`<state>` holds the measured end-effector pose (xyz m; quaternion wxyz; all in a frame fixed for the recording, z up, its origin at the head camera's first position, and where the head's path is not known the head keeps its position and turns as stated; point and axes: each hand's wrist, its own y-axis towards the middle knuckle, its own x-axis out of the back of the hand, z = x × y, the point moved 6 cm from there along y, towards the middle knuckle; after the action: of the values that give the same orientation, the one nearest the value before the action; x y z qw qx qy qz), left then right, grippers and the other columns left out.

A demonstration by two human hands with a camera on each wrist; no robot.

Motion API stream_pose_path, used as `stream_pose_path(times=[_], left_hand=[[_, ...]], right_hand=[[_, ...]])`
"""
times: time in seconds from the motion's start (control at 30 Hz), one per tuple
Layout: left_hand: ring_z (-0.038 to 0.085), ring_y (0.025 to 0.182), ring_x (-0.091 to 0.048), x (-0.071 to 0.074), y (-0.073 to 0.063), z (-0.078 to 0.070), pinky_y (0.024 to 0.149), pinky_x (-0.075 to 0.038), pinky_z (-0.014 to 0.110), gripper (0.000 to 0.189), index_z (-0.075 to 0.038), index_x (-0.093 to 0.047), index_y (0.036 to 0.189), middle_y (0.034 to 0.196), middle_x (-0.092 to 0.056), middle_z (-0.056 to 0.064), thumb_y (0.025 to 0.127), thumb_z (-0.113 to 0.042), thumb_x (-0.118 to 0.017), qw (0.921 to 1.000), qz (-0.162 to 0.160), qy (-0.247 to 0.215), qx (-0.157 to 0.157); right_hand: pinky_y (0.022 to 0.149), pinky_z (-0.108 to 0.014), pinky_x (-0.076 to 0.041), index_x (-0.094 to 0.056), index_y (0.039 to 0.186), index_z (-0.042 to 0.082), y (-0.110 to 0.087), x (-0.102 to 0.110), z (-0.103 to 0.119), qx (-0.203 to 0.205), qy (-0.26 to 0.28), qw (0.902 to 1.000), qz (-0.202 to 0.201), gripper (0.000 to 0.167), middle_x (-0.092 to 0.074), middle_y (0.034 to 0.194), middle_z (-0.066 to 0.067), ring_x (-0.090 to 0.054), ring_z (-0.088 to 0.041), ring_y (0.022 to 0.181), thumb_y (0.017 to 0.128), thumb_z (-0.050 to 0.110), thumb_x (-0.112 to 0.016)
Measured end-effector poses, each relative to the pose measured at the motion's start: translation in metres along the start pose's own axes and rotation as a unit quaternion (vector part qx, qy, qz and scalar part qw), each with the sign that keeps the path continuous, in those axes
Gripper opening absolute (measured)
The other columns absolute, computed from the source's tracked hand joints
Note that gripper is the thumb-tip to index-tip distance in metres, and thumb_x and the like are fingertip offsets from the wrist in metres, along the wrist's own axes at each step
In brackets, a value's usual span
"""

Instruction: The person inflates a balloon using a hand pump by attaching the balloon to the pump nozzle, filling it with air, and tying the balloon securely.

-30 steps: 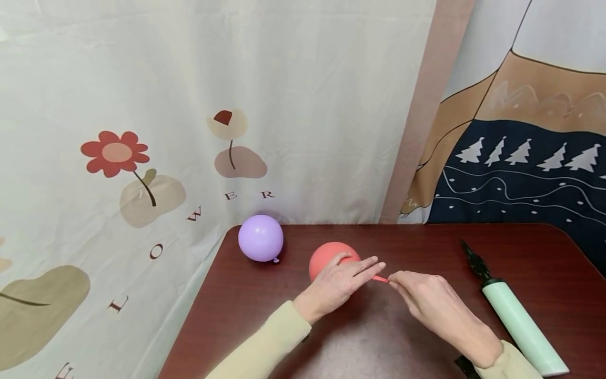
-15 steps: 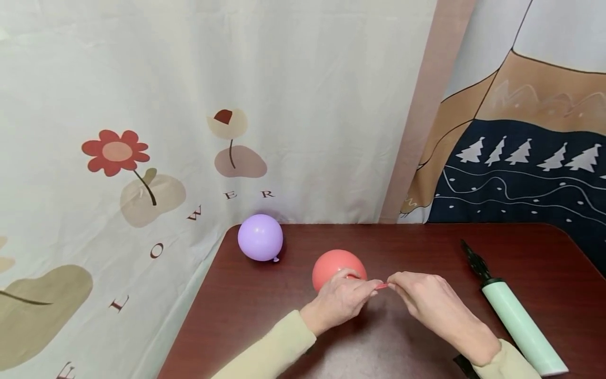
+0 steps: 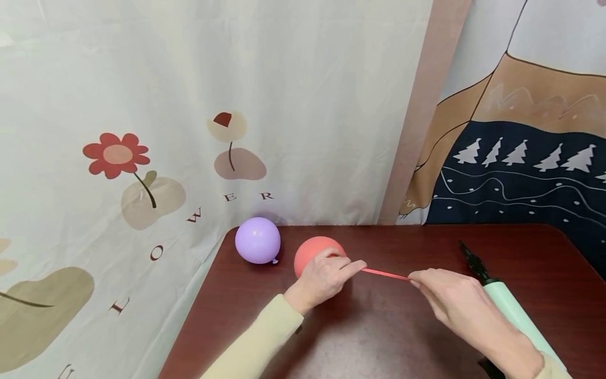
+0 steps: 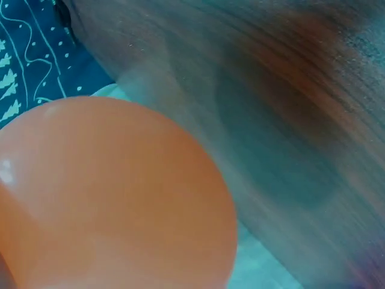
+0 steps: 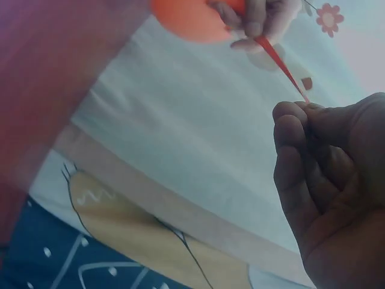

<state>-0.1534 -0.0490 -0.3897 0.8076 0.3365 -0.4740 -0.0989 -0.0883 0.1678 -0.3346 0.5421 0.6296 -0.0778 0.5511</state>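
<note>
A round, inflated red balloon (image 3: 316,253) is held above the table by my left hand (image 3: 326,276), whose thumb and fingers pinch it at the neck. The neck (image 3: 385,273) is stretched into a long thin strip toward the right. At the strip's far end, my right hand (image 3: 473,310) pinches the tip between thumb and fingertips. In the right wrist view the stretched neck (image 5: 281,67) runs taut from one hand to the other. The balloon (image 4: 120,192) fills much of the left wrist view, hiding the left fingers there.
A tied purple balloon (image 3: 258,240) lies at the table's back left corner. On the right lies a pale green hand pump (image 3: 518,310) with a black nozzle, partly behind my right hand. A printed curtain (image 3: 322,105) hangs along the back edge of the dark red table (image 3: 369,337).
The hands have drawn apart, the right moving right and the left moving left with the balloon. The neck is stretched much longer. The left fingers, straight earlier, now pinch the neck.
</note>
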Motion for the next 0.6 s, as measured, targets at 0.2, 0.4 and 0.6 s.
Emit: stream_pose_path(times=[0.2, 0.4, 0.6], left_hand=[[0.000, 0.070, -0.061, 0.002, 0.005, 0.001, 0.088, -0.052, 0.021, 0.038, -0.013, -0.070, 0.113, 0.072, -0.062, -0.011, 0.082, 0.005, -0.056, 0.9995, 0.007, -0.031, 0.006], [-0.003, 0.089, -0.067, 0.001, 0.012, -0.014, 0.091, -0.051, 0.018, 0.029, -0.013, -0.072, 0.117, 0.104, -0.075, -0.013, 0.089, -0.005, -0.076, 0.9954, 0.038, -0.088, -0.008], [-0.007, 0.086, -0.065, -0.002, 0.018, -0.019, 0.089, -0.045, 0.012, 0.022, -0.018, -0.074, 0.120, 0.109, -0.076, -0.015, 0.099, -0.018, -0.073, 0.9681, 0.092, -0.225, 0.061]], right_hand=[[0.057, -0.029, -0.055, -0.073, 0.101, 0.020, 0.004, 0.021, -0.002, 0.047, -0.039, 0.9966, -0.055, 0.056, -0.067, 0.083, 0.010, -0.057, -0.005, 0.069, 0.114, 0.046, -0.025], [0.068, -0.036, -0.056, -0.075, 0.108, 0.014, 0.010, 0.029, -0.008, 0.082, -0.054, 0.9892, -0.109, 0.051, -0.073, 0.091, 0.001, -0.064, -0.013, 0.075, 0.115, 0.038, -0.031], [0.065, -0.039, -0.057, -0.076, 0.106, 0.009, 0.028, 0.025, -0.015, 0.101, -0.047, 0.9799, -0.165, 0.045, -0.074, 0.090, -0.004, -0.066, -0.020, 0.074, 0.114, 0.032, -0.038]])
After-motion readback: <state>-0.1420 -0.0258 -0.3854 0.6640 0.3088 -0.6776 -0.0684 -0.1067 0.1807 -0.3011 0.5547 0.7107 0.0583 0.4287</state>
